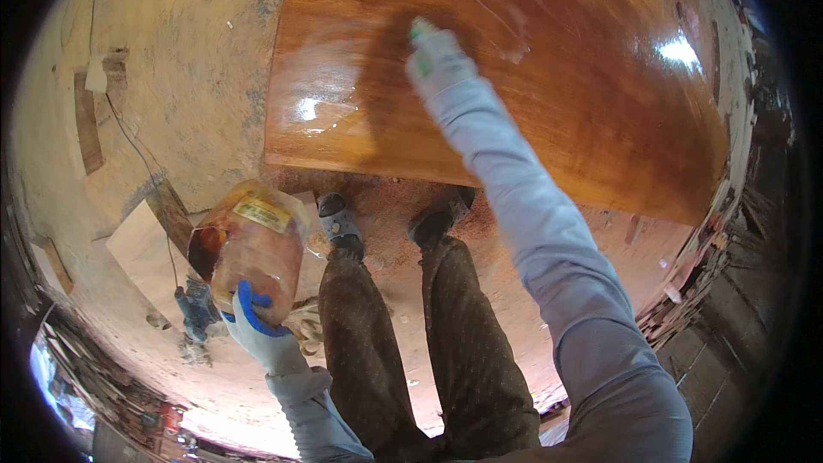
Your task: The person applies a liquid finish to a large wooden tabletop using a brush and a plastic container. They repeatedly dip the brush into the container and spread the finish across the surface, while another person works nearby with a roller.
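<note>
Right hand (435, 58): gloved, stretched far forward and pressed against the glossy wooden panel (514, 77); whether the fingers grip a rag or pad cannot be told.
Left hand (249, 319): blue-and-white glove wrapped round the lower end of a clear plastic container (253, 249) with amber liquid, held low beside the left leg.
Panel: large, reddish-brown, lying flat above a sawdust-strewn floor (171, 77), wet sheen near its left edge.
Handling, panel: likely stiff and heavy, the fresh coat slick and easily marred; best touched at bare edges only.
Handling, container: thin-walled, probably sloshing and slippery; a full-palm hold low on the body looks sound.
Nearby: wood offcuts (146, 244) and a blue power tool (195, 309) on the floor at left.
</note>
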Action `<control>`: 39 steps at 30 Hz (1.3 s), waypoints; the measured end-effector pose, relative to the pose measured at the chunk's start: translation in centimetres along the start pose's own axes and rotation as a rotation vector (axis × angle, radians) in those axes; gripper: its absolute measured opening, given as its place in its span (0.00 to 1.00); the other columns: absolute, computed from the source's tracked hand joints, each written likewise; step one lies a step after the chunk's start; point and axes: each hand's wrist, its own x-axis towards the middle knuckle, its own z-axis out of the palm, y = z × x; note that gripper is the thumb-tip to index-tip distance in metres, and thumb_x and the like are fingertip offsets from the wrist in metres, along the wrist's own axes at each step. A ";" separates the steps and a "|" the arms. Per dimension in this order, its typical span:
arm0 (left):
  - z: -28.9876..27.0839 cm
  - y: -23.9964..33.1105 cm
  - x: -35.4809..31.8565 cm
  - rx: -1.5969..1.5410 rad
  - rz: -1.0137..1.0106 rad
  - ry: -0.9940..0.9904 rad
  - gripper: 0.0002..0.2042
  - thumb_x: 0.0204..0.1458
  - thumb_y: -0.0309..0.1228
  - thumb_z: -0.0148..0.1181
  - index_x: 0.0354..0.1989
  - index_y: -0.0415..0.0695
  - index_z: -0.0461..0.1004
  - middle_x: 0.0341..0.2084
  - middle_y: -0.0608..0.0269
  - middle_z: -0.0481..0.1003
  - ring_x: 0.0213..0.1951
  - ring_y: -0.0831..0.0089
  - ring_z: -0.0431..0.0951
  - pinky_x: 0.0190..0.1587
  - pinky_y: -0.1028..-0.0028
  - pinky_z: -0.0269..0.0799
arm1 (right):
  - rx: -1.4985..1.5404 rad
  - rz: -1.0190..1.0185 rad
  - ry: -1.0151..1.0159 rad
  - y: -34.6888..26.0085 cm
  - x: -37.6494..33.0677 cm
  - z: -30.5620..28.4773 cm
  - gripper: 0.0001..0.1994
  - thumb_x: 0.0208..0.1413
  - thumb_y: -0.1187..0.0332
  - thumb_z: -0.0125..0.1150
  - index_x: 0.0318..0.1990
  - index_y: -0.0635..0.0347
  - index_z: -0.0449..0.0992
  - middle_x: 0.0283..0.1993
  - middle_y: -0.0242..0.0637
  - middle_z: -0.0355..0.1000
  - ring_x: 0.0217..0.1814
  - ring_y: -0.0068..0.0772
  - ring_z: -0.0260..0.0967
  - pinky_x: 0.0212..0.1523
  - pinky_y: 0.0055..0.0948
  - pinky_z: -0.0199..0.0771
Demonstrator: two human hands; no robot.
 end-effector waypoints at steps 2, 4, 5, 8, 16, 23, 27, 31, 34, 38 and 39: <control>-0.3 -1.9 2.1 -0.043 -0.032 0.115 0.09 0.54 0.32 0.62 0.40 0.42 0.73 0.26 0.70 0.67 0.31 0.78 0.67 0.38 0.76 0.64 | -0.022 -0.267 -0.106 -7.5 -0.8 1.1 0.11 0.57 0.67 0.54 0.45 0.53 0.79 0.44 0.48 0.72 0.48 0.48 0.72 0.49 0.37 0.75; -1.1 -2.9 3.9 -0.096 -0.036 0.174 0.10 0.54 0.33 0.63 0.39 0.42 0.73 0.26 0.69 0.67 0.31 0.77 0.67 0.39 0.74 0.65 | 0.518 -0.018 -0.131 -11.2 -0.2 1.2 0.10 0.57 0.66 0.55 0.44 0.53 0.78 0.44 0.46 0.73 0.48 0.47 0.73 0.50 0.37 0.75; -1.5 -3.2 4.7 -0.120 -0.035 0.208 0.10 0.54 0.33 0.63 0.39 0.42 0.73 0.26 0.69 0.66 0.31 0.76 0.68 0.39 0.74 0.66 | 0.575 0.038 -0.164 -12.1 1.4 0.3 0.10 0.56 0.66 0.56 0.43 0.54 0.79 0.44 0.45 0.73 0.47 0.47 0.73 0.50 0.37 0.75; -0.9 -3.4 5.7 -0.077 -0.031 0.261 0.12 0.52 0.34 0.64 0.40 0.42 0.73 0.26 0.67 0.66 0.32 0.75 0.69 0.40 0.71 0.68 | 0.778 0.180 0.120 -9.7 6.2 0.9 0.10 0.53 0.67 0.62 0.42 0.58 0.78 0.40 0.44 0.72 0.43 0.47 0.72 0.47 0.36 0.75; -1.3 -6.1 7.4 -0.216 -0.063 0.290 0.19 0.52 0.33 0.64 0.50 0.38 0.72 0.33 0.66 0.72 0.35 0.74 0.71 0.42 0.73 0.70 | 0.443 -0.427 -0.165 -16.0 0.9 2.5 0.13 0.59 0.62 0.53 0.45 0.58 0.77 0.50 0.45 0.73 0.51 0.44 0.74 0.46 0.36 0.77; -0.2 -5.4 7.0 -0.283 -0.078 0.206 0.20 0.53 0.31 0.63 0.53 0.37 0.71 0.40 0.62 0.74 0.37 0.74 0.72 0.40 0.73 0.71 | 1.352 0.147 -0.362 -7.4 14.9 3.1 0.11 0.56 0.75 0.60 0.47 0.67 0.78 0.42 0.39 0.79 0.40 0.29 0.77 0.44 0.30 0.80; -1.0 -5.9 7.2 -0.233 -0.070 0.216 0.19 0.54 0.31 0.62 0.53 0.37 0.71 0.42 0.61 0.74 0.37 0.74 0.71 0.40 0.74 0.70 | 0.072 -0.205 -0.008 -9.4 20.4 1.5 0.10 0.58 0.67 0.52 0.39 0.50 0.82 0.37 0.39 0.79 0.34 0.42 0.78 0.36 0.42 0.78; -0.7 -5.9 7.3 -0.275 -0.075 0.211 0.18 0.54 0.31 0.62 0.52 0.37 0.71 0.41 0.62 0.73 0.35 0.75 0.70 0.40 0.74 0.69 | 0.108 -0.590 -0.059 -16.5 10.2 5.0 0.06 0.53 0.71 0.54 0.36 0.56 0.75 0.44 0.41 0.71 0.48 0.44 0.72 0.45 0.37 0.78; -1.2 -5.6 7.5 -0.304 -0.073 0.257 0.18 0.55 0.30 0.61 0.53 0.37 0.71 0.40 0.63 0.73 0.35 0.75 0.69 0.40 0.74 0.69 | 0.378 -0.558 -0.344 -23.6 3.1 1.4 0.09 0.54 0.67 0.56 0.40 0.58 0.77 0.45 0.42 0.72 0.46 0.45 0.74 0.44 0.38 0.78; -2.7 -7.2 8.0 -0.243 -0.124 0.265 0.20 0.54 0.29 0.62 0.55 0.37 0.70 0.41 0.63 0.73 0.35 0.75 0.69 0.40 0.74 0.69 | 0.782 -0.240 -0.427 -22.8 5.7 -0.9 0.10 0.53 0.65 0.58 0.39 0.54 0.81 0.39 0.41 0.78 0.41 0.41 0.77 0.40 0.35 0.79; -2.2 -7.4 8.1 -0.231 -0.144 0.257 0.21 0.53 0.28 0.62 0.55 0.37 0.70 0.41 0.63 0.73 0.36 0.75 0.69 0.39 0.74 0.69 | 1.242 0.051 -0.506 -19.5 7.6 2.0 0.11 0.52 0.63 0.62 0.39 0.56 0.82 0.36 0.40 0.80 0.37 0.36 0.78 0.38 0.34 0.79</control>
